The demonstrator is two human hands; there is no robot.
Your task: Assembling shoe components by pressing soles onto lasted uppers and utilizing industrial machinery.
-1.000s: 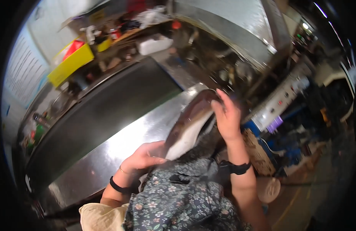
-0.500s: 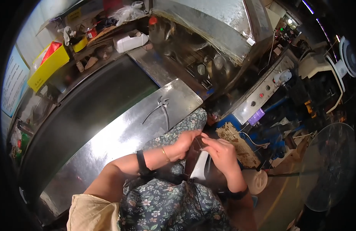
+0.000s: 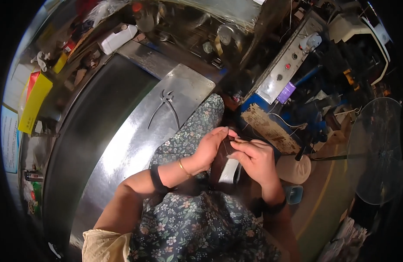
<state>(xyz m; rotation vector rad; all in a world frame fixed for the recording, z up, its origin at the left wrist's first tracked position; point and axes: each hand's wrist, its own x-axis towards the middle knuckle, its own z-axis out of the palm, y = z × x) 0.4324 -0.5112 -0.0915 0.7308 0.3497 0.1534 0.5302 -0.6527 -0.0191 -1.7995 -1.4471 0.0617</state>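
On my lap, between both hands, is a dark brown shoe with a white part showing, its shape partly hidden by my fingers. My left hand closes around its upper left edge. At the far end of the shoe, my right hand pinches with thumb and forefinger, and a thin thread shows by the fingertips. Metal pincers lie with their handles spread on the shiny metal tabletop, away from both hands. A floral apron covers my lap.
A black belt runs along the left of the tabletop. Beyond stand a white jug and a yellow box. At right are a control panel, a purple box, a beige bucket and a fan.
The whole view has shifted, so the pincers and bench sit higher and farther left. My hands stay at the shoe; the right fingers have changed position slightly near its far end.
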